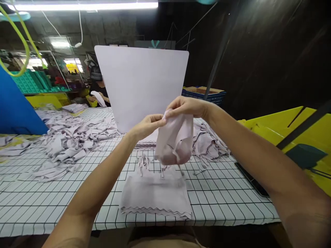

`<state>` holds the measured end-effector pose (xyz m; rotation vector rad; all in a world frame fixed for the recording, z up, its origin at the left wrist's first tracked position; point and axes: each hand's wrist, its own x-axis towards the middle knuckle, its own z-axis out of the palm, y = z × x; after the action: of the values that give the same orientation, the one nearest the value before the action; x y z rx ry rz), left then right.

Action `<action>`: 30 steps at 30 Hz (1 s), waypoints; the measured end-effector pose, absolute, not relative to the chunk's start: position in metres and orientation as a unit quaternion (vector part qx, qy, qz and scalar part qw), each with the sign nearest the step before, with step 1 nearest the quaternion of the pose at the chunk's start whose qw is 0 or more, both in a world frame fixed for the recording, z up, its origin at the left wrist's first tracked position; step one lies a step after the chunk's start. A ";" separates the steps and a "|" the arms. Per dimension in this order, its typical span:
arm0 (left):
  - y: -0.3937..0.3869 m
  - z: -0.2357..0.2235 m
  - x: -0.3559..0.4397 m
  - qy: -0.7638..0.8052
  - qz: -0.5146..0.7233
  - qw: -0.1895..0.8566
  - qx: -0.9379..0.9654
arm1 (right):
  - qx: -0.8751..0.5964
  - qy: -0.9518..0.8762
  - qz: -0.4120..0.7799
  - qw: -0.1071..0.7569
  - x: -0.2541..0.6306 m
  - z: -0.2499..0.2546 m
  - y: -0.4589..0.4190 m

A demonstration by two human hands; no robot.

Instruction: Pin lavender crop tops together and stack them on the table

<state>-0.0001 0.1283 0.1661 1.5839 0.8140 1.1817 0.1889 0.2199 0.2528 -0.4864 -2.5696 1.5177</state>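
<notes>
- A pale pinkish-grey piece of cloth point(176, 141) is held up above the table point(214, 203), near the middle of the view, by both hands.
- By the left hand point(148, 125), the upper left corner of the piece is pinched; its thumb and fingers are closed together on the cloth.
- By the right hand point(186, 106), the upper edge is gripped from above, with the fingertips brought together on the cloth, just beside the left fingertips.
- The lower part of the piece is hung down freely and is rounded in shape; it is somewhat blurred, so its details cannot be told.
- Below it, nearer to the table's front edge, a flat stack point(156, 194) of similar cloth is laid; wavy edges are turned to the front, and thin straps point(143, 164) are spread at its far side.
- Behind the held piece, a second stack point(145, 142) is partly hidden.
- To the right of the piece, a loose heap point(209, 143) of the same cloth is seen, and on the left a wider heap point(69, 141) is spread.
- The table is covered with white cloth marked by a dark grid.
- Behind the second stack, a large white board point(144, 82) is stood upright.
- At the far left side of the board, a pale piece point(98, 99) is held by another person point(104, 93).
- On the right, a dark flat object point(250, 179) is placed near a yellow bin point(279, 125).
</notes>
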 end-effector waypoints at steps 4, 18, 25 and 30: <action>0.119 0.162 0.000 0.323 0.475 0.535 0.619 | -0.149 -0.829 0.524 0.127 0.208 0.261 0.224; 0.081 0.199 -0.060 0.403 0.448 0.416 0.681 | -0.216 -0.810 0.482 0.256 0.252 0.266 0.240; 0.117 0.197 -0.009 0.324 0.521 0.356 0.705 | -0.179 -0.844 0.457 0.217 0.220 0.258 0.228; 0.139 0.186 0.021 0.306 0.485 0.440 0.691 | -0.183 -0.850 0.446 0.214 0.219 0.261 0.229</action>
<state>0.0214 0.1389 0.1862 1.7169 0.7590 1.2045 0.2192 0.2286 0.2614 -0.5086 -2.3579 1.2371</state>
